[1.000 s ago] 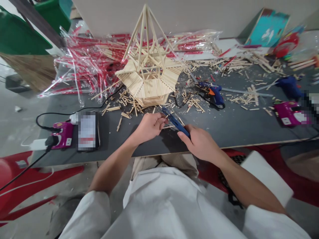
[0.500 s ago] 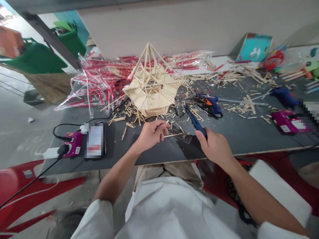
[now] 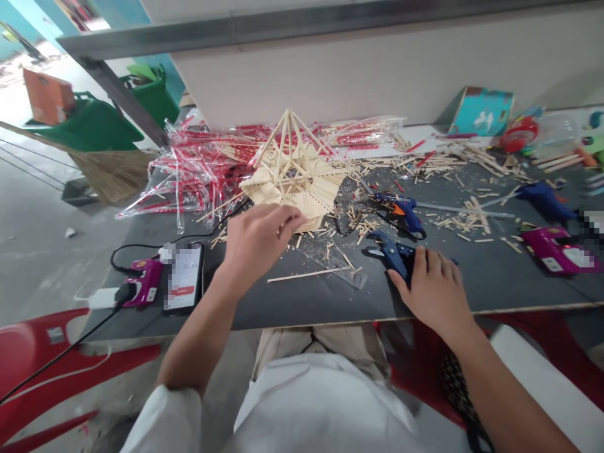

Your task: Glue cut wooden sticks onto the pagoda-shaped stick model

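**Hands apart at the stick model**

The dark workbench (image 3: 491, 283) was littered with stick offcuts (image 3: 476, 217). A pavilion model of craft sticks (image 3: 295, 170) stood at the far centre. The left hand (image 3: 259, 251), fingers loosely curled, reached its near roof edge, holding nothing visible; contact was unclear. Well apart, the right hand (image 3: 436, 289) lay open over blue-handled pliers (image 3: 389, 258). Light pressure seemed advisable around the thin sticks.

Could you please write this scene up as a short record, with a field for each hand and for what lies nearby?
Left hand: raised in front of the wooden stick model, contact unclear
Right hand: lying over the blue-handled tool
Between hands: clear plastic sheet, loose stick
Beyond: glue gun on the dark worktop
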### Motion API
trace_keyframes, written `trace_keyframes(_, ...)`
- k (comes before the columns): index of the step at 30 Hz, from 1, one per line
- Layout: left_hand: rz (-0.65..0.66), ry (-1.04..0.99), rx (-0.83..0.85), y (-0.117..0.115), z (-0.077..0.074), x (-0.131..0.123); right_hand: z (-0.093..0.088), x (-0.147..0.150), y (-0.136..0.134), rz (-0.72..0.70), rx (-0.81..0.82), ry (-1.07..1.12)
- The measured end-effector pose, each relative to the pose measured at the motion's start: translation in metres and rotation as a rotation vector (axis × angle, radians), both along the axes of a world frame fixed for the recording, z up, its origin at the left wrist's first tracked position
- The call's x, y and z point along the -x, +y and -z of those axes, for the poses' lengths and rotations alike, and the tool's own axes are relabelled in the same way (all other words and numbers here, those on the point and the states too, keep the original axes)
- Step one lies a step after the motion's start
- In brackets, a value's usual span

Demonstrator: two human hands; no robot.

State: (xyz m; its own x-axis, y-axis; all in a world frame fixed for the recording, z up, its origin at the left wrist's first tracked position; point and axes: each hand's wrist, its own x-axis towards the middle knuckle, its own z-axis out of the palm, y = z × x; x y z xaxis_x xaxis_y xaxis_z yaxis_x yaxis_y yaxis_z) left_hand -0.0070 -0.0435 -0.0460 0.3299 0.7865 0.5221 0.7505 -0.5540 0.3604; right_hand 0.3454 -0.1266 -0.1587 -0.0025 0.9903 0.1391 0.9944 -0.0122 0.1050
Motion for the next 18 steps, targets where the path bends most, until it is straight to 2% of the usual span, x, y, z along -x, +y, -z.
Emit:
trace_keyframes(3,-0.070,0.005,-0.137,0.027,-0.021,0.007,-0.021,0.009,0.013,-0.082,0.007,0.094)
trace_keyframes(6,-0.021,0.035,-0.204,0.054,-0.030,0.007,-0.062,0.036,0.037,-0.265,-0.134,0.342)
trace_keyframes(9,-0.028,0.074,-0.256,0.072,-0.024,0.004,-0.106,0.073,0.071,-0.487,-0.296,0.563)
trace_keyframes(11,-0.047,0.086,-0.286,0.079,-0.016,0.001,-0.127,0.095,0.097,-0.577,-0.325,0.651)
trace_keyframes(15,-0.043,0.059,-0.302,0.087,-0.003,0.000,-0.150,0.124,0.140,-0.663,-0.268,0.734)
trace_keyframes(18,-0.019,0.018,-0.289,0.092,-0.001,0.002,-0.158,0.135,0.156,-0.615,-0.184,0.781)
